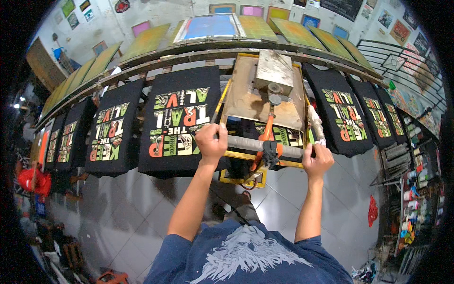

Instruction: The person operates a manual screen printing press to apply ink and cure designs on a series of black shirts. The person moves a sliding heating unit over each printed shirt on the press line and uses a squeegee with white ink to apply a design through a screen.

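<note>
Head view, center: left hand (212, 141) and right hand (318, 158) clasp a grey bar (243, 144) by its partly hidden ends, probably for balance.

One view, taken from the left of two cameras on the wearer's head, looks down and forward over the wearer's own navy shirt (250, 258), which fills the bottom centre and lies nearest the lens. The picture is upright and unmirrored, with the left hand (212, 142) just left of centre and the right hand (318, 160) farther right, both at arm's reach. The fisheye spread is very wide: the row of black shirts (182, 118) bows across the middle, the tiled floor (125, 203) shows below it, and the wall (168, 12) curves along the top, farther off. Dark corners round the frame.
</note>
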A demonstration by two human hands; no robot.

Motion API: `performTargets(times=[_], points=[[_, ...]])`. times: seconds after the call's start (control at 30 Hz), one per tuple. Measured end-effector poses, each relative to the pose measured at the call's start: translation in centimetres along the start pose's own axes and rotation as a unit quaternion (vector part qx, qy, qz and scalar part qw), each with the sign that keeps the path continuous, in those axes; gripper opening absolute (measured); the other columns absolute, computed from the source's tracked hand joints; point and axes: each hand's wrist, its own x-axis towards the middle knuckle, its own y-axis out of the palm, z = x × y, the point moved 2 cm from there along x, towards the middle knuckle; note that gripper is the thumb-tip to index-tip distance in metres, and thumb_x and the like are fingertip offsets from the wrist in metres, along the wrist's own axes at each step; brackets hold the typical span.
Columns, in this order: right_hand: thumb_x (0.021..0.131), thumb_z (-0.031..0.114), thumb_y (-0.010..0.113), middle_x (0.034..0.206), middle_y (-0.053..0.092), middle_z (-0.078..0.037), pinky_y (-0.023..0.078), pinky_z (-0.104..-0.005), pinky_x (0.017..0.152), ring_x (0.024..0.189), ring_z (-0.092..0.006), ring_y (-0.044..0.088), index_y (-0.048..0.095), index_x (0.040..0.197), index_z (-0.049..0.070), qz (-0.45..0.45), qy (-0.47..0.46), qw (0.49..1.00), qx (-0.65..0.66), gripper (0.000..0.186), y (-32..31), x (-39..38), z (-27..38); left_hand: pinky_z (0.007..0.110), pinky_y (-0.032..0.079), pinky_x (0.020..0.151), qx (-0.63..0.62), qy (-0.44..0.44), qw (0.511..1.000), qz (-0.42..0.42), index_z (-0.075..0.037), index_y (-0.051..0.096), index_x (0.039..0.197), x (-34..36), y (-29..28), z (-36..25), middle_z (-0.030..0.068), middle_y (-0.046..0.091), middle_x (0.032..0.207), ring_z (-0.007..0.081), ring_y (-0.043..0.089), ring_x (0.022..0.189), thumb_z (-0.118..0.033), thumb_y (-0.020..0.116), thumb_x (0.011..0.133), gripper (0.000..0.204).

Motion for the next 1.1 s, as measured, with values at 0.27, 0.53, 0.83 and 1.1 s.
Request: performTargets(times=[0.27,0.53,0.83,1.1], points=[[0.086,0.012,0.066,0.06,0.05,-0.013,0.037,-0.0443,0.052,0.054,-0.0349,0.052,0.051,0.065,0.006,-0.008,-0.027,1.0,0.001,0.026,0.2,-0.4,-0.5,0.042,0.039,0.053,0.03,0.056,0.998,0.021,-0.003,0.052,0.063,0.2,-0.6,-0.4,0.0141,0.048,0.058,0.0344,0.051,0.053,-0.003,0.063,0.081,0.022],[0.079,0.013,0.072,0.06,0.054,-0.008,0.04,-0.0412,0.05,0.052,-0.0287,0.055,0.056,0.064,0.011,0.017,-0.047,0.998,0.043,0.023,0.2,-0.5,-1.3,0.042,0.042,0.055,0.054,0.014,0.998,0.0,-0.004,0.058,0.065,-0.2,-0.5,-0.8,0.0126,0.052,0.059,0.0319,0.055,0.055,-0.01,0.058,0.088,0.024],[0.08,0.021,0.076,0.066,0.063,-0.008,0.048,-0.0406,0.055,0.058,-0.0283,0.061,0.063,0.068,0.013,0.041,-0.018,0.997,0.058,0.019,-0.8,0.2,-0.8,0.035,0.056,0.07,0.016,-0.067,0.998,-0.001,0.002,0.074,0.108,-0.8,0.0,-0.4,0.0127,0.071,0.083,0.0234,0.068,0.074,-0.007,0.055,0.083,0.033],[0.088,0.038,0.07,0.066,0.067,-0.016,0.053,-0.0464,0.058,0.061,-0.0348,0.068,0.063,0.07,0.007,0.163,0.084,0.981,0.062,0.037,-1.7,1.7,0.1,0.039,0.054,0.1,-0.194,-0.191,0.96,-0.067,0.007,0.044,0.144,-2.4,0.7,1.4,0.0207,0.057,0.142,0.0326,0.061,0.126,-0.015,0.063,0.091,0.061]])
